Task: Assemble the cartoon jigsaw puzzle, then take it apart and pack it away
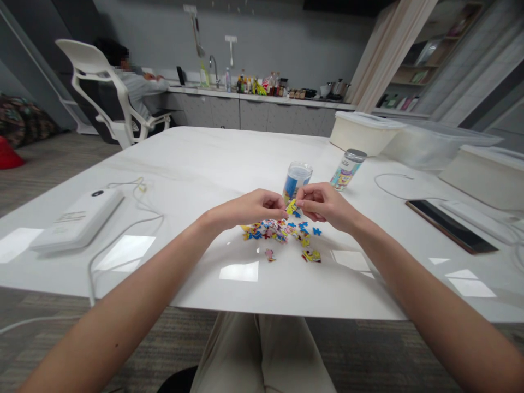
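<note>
Beyond the far left corner of the glossy white stone-topped table [196, 164], a seated person [139, 87] in a pale grey top leaned on a grey counter [262, 98] from a white plastic office chair [98, 82]. On the table's left side lay a flat white rectangular box [77, 218], its small printed lines too tiny to read, with a thin white cable [123, 245] curling beside it. Bare tabletop separated that box from the left hand [249, 210], whose fingertips pressed a small yellow jigsaw piece [291, 207] against the closed fingertips of the right hand [327, 206], both gripping it above the table's middle. Below them spread a loose heap of multicoloured jigsaw pieces [270, 230], with open surface toward the near edge. Just past the hands stood a clear cylinder with a blue print [297, 180], then a tin-lidded canister showing a SpongeBob picture [347, 170]. Toward the right edge sat a white lidded tub [364, 134], a clear plastic box [442, 144] and a dark tablet [450, 226].
</note>
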### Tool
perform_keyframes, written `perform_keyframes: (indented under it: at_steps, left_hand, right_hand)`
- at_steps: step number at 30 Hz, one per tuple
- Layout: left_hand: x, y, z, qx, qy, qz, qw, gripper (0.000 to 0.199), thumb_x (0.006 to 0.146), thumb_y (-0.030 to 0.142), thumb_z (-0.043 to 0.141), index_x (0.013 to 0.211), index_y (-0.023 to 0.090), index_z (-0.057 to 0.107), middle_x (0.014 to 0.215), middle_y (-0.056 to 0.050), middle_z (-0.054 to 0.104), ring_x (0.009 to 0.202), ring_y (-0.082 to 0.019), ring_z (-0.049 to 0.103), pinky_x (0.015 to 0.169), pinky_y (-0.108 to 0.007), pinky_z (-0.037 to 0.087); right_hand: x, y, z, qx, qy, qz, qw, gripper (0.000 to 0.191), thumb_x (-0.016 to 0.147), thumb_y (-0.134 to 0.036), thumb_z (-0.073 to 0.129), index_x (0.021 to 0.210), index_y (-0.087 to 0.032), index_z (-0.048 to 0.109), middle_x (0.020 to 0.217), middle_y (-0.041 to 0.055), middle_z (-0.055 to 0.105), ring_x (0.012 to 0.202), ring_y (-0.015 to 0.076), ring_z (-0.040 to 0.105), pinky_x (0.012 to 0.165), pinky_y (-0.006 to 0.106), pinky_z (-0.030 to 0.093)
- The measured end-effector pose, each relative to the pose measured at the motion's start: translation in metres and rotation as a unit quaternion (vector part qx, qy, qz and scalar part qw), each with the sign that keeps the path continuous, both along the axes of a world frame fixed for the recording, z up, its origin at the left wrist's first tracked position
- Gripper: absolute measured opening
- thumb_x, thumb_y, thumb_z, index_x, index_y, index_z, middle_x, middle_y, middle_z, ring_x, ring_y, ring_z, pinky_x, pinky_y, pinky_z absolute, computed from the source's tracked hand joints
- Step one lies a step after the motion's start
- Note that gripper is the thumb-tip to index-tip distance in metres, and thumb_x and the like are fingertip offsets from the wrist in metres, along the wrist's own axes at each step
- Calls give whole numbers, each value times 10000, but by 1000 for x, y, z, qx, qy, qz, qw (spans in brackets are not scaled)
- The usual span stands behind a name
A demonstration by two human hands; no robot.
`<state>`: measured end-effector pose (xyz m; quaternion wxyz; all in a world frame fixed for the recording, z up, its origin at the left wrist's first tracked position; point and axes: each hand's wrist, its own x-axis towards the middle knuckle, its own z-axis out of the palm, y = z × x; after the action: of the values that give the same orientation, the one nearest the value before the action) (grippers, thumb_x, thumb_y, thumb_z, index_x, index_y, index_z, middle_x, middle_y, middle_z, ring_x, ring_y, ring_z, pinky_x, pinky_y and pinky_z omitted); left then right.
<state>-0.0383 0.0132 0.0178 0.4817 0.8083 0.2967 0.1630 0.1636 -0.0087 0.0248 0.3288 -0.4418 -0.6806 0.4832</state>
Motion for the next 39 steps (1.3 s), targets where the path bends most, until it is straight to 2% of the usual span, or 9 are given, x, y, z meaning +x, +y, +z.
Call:
perform_keyframes:
  at_steps: [5, 10, 20, 25, 29, 31, 33, 36, 39]
  left_hand:
    - [1, 2, -1, 132, -1, 19, 991, 131, 823, 289, 577, 774, 168, 588, 626, 40, 509, 569, -87, 425, 571, -239, 343]
    - [5, 1, -6, 155, -53, 29, 986, 138, 884, 310, 517, 820, 188, 529, 684, 41, 471, 620, -94, 423, 597, -242, 353]
    - [10, -2, -14, 134, -53, 36, 989, 121, 906, 294, 449, 881, 188, 501, 745, 25, 465, 662, -111, 424, 610, -255, 360]
    - [14, -4, -14, 70, -65, 3, 995, 323, 934, 409, 417, 706, 187, 473, 628, 42, 395, 547, -91, 353, 519, -245, 301]
    - [14, -4, -18, 54, -42, 9, 998, 401, 909, 455, 475, 613, 193, 412, 561, 56, 334, 502, -80, 314, 485, -245, 249]
    - [9, -1, -16, 65, -27, 17, 997, 396, 898, 454, 493, 609, 188, 446, 556, 56, 348, 504, -79, 314, 487, -244, 245]
    - [2, 4, -13, 96, 1, 37, 995, 355, 878, 441, 523, 642, 176, 532, 568, 46, 422, 520, -82, 351, 502, -242, 267]
    - [-10, 14, -7, 172, 81, 92, 977, 274, 819, 408, 596, 708, 162, 640, 617, 15, 564, 572, -99, 450, 552, -245, 322]
    - [-18, 22, -9, 191, 159, 128, 960, 270, 789, 406, 622, 702, 154, 662, 624, -2, 615, 582, -115, 493, 570, -252, 340]
  right_hand:
    - [-1, 2, -1, -114, 63, -46, 990, 145, 581, -229, 665, 593, -160, 538, 363, -56, 424, 324, 34, 273, 330, 189, 81]
    - [-2, 2, -1, -147, 123, -42, 981, 171, 607, -239, 640, 614, -179, 479, 371, -66, 413, 309, 25, 232, 323, 190, 74]
    - [-8, -2, -7, 51, -28, -11, 998, 298, 825, -420, 600, 679, -186, 485, 385, -60, 490, 328, 45, 345, 357, 177, 262]
    - [-11, -2, -7, 24, 34, -13, 999, 271, 854, -347, 525, 641, -193, 460, 368, -76, 429, 320, 47, 317, 351, 185, 222]
    - [-8, 1, -5, 61, 88, -89, 990, 264, 835, -347, 523, 633, -202, 436, 395, -80, 402, 332, 53, 310, 348, 198, 183]
    - [-3, 3, -3, 73, 51, -88, 992, 281, 835, -380, 531, 635, -192, 472, 398, -78, 394, 344, 54, 298, 362, 207, 189]
    - [3, 5, -3, 65, -62, -30, 995, 300, 819, -407, 572, 640, -167, 547, 404, -64, 417, 371, 59, 334, 393, 216, 233]
    - [8, 9, -8, 49, -239, 51, 968, 246, 784, -371, 621, 686, -146, 635, 465, -28, 512, 443, 83, 444, 453, 228, 308]
    - [9, 15, -18, 57, -309, 48, 948, 192, 770, -340, 624, 731, -155, 656, 524, -13, 573, 485, 97, 489, 491, 236, 342]
